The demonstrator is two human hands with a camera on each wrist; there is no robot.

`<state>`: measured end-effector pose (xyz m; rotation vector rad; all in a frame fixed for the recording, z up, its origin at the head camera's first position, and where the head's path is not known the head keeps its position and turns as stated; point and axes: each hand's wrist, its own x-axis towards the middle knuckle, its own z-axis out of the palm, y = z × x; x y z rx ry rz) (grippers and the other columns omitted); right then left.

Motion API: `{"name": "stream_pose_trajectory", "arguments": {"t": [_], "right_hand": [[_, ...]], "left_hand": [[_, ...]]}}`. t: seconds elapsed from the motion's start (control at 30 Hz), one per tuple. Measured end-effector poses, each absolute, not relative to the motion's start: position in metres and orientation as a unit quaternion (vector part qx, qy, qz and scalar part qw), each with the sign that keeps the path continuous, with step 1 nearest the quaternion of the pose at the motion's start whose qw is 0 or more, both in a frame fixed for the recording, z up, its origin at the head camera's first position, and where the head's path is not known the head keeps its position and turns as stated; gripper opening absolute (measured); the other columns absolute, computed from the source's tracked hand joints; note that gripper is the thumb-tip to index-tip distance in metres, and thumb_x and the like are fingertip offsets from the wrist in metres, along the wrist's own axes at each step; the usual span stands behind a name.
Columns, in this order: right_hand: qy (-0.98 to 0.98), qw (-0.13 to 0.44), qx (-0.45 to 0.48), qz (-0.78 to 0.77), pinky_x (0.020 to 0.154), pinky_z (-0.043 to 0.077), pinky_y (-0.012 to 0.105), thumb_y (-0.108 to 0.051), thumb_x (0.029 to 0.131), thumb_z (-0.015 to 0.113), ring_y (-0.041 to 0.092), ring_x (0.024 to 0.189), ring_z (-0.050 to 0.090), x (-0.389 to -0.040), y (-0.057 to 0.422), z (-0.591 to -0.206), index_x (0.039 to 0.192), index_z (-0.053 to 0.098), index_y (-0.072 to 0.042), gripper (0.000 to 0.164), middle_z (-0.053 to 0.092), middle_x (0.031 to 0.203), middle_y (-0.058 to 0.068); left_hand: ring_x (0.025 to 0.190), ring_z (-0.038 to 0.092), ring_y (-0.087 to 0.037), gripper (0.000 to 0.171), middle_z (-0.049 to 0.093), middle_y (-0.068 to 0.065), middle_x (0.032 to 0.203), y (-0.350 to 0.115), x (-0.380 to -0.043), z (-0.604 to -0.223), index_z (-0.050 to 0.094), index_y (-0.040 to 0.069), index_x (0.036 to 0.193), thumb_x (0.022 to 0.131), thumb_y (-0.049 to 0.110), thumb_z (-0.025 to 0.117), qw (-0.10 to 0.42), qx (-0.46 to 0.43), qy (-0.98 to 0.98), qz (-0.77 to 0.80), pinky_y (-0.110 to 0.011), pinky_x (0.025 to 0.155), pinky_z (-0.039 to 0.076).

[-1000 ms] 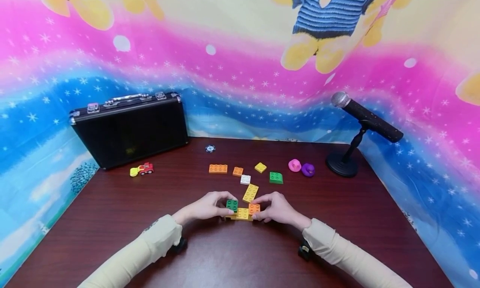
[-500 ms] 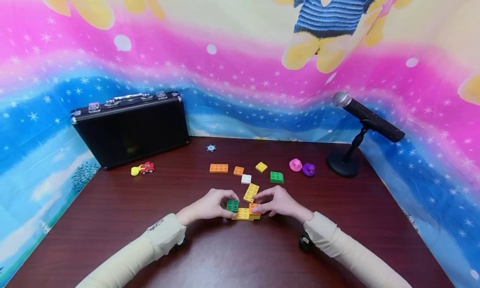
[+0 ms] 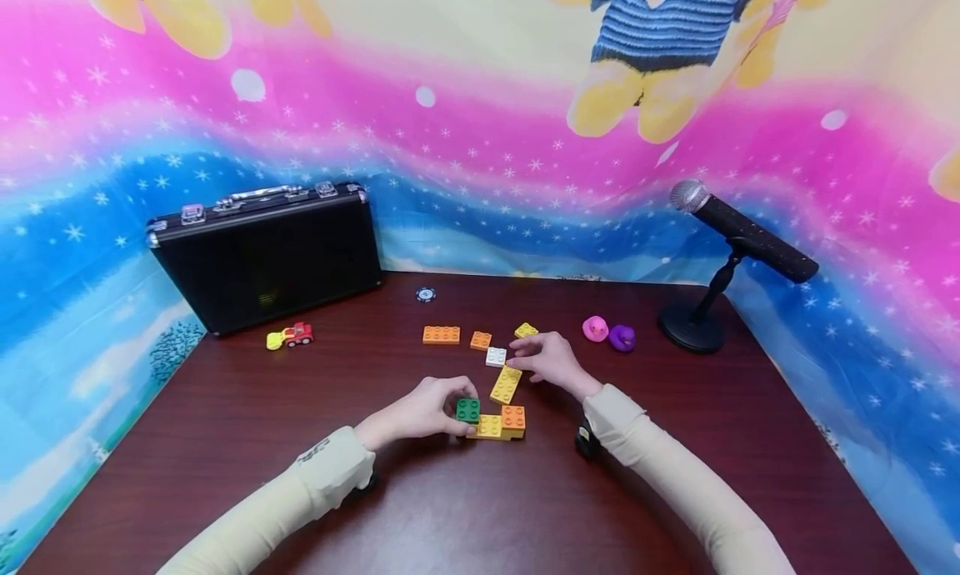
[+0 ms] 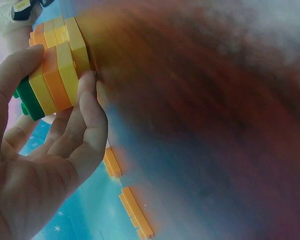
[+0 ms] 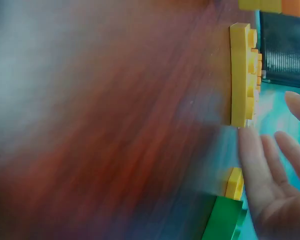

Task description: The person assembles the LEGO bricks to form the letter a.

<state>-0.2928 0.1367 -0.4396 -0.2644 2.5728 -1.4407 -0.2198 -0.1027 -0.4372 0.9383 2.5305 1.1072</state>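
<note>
My left hand [image 3: 429, 408] grips the left end of a toy-brick build, thumb and fingers around layered yellow and orange bricks topped by a green brick [image 3: 468, 410]. A yellow brick [image 3: 490, 426] spans the build's middle, and an orange brick [image 3: 513, 416] tops its right end. In the left wrist view, the layers of the stack [image 4: 53, 80] show edge-on. My right hand [image 3: 553, 362] reaches over the table beside a white brick [image 3: 496, 357] and a long yellow brick [image 3: 506, 385]. Its fingers [image 5: 255, 165] are extended and hold nothing.
Beyond lie an orange long brick [image 3: 441, 335], a small orange brick [image 3: 481, 340] and a small yellow brick [image 3: 527, 330]. A green brick [image 5: 224, 218] lies near my right hand. Farther out are two toy ducks [image 3: 596, 328], a microphone [image 3: 720, 225], a black case [image 3: 270, 262] and a toy car [image 3: 298, 334].
My right hand has let go of the orange brick on the build's right end and moved away across the table to beside the white brick. My left hand keeps its grip on the build.
</note>
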Motion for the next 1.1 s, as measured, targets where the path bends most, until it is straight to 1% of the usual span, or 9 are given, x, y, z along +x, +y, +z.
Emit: {"name": "stream_pose_trajectory", "arguments": {"t": [0.13, 0.23, 0.4, 0.57, 0.73, 0.9, 1.1], "right_hand": [[0.886, 0.083, -0.072, -0.450, 0.051, 0.051, 0.030, -0.024, 0.070, 0.078, 0.014, 0.068, 0.062, -0.299, 0.128, -0.443, 0.105, 0.067, -0.011, 0.039, 0.066, 0.091, 0.005], [0.889, 0.081, -0.064, -0.446, 0.052, 0.050, 0.029, -0.024, 0.069, 0.078, 0.014, 0.070, 0.061, -0.301, 0.124, -0.445, 0.107, 0.067, -0.010, 0.042, 0.066, 0.091, 0.005], [0.891, 0.087, -0.055, -0.442, 0.054, 0.050, 0.028, -0.024, 0.069, 0.078, 0.014, 0.074, 0.060, -0.302, 0.120, -0.448, 0.107, 0.066, -0.010, 0.042, 0.065, 0.090, 0.005], [0.900, 0.095, -0.054, -0.422, 0.055, 0.049, 0.026, -0.027, 0.069, 0.078, 0.013, 0.071, 0.058, -0.304, 0.118, -0.450, 0.107, 0.066, -0.011, 0.043, 0.064, 0.087, 0.003], [0.910, 0.098, -0.054, -0.400, 0.054, 0.046, 0.027, -0.030, 0.066, 0.080, 0.015, 0.065, 0.056, -0.307, 0.115, -0.450, 0.107, 0.067, -0.012, 0.046, 0.062, 0.082, 0.002], [0.921, 0.091, -0.059, -0.374, 0.058, 0.045, 0.026, -0.032, 0.066, 0.080, 0.014, 0.067, 0.056, -0.309, 0.113, -0.450, 0.103, 0.069, -0.014, 0.042, 0.063, 0.083, 0.000], [0.928, 0.081, -0.063, -0.359, 0.062, 0.044, 0.026, -0.033, 0.066, 0.080, 0.014, 0.072, 0.055, -0.310, 0.113, -0.449, 0.098, 0.071, -0.016, 0.037, 0.063, 0.089, -0.001]], "left_hand": [[0.060, 0.057, -0.010, 0.030, 0.062, 0.010, 0.079, -0.102, -0.221, -0.437, 0.054, 0.022, 0.096, 0.074, 0.027, 0.074, 0.114, 0.322, 0.861, 0.376, -0.023, 0.060, 0.048], [0.060, 0.057, -0.010, 0.030, 0.062, 0.010, 0.079, -0.102, -0.221, -0.437, 0.054, 0.023, 0.096, 0.074, 0.028, 0.074, 0.116, 0.323, 0.861, 0.375, -0.023, 0.060, 0.048], [0.062, 0.056, -0.009, 0.030, 0.061, 0.011, 0.078, -0.103, -0.221, -0.438, 0.054, 0.024, 0.096, 0.074, 0.028, 0.074, 0.117, 0.320, 0.864, 0.370, -0.023, 0.061, 0.047], [0.062, 0.057, -0.010, 0.030, 0.061, 0.010, 0.078, -0.103, -0.220, -0.438, 0.054, 0.023, 0.096, 0.074, 0.026, 0.075, 0.119, 0.318, 0.863, 0.375, -0.023, 0.062, 0.047], [0.061, 0.057, -0.011, 0.030, 0.062, 0.009, 0.077, -0.103, -0.220, -0.438, 0.054, 0.022, 0.096, 0.074, 0.026, 0.075, 0.125, 0.317, 0.858, 0.383, -0.023, 0.061, 0.048], [0.061, 0.058, -0.010, 0.030, 0.062, 0.009, 0.077, -0.103, -0.221, -0.439, 0.053, 0.023, 0.096, 0.074, 0.026, 0.074, 0.128, 0.321, 0.855, 0.387, -0.023, 0.062, 0.048], [0.061, 0.059, -0.010, 0.030, 0.062, 0.009, 0.078, -0.103, -0.221, -0.439, 0.053, 0.023, 0.096, 0.075, 0.026, 0.074, 0.129, 0.324, 0.851, 0.392, -0.023, 0.063, 0.049]]}}
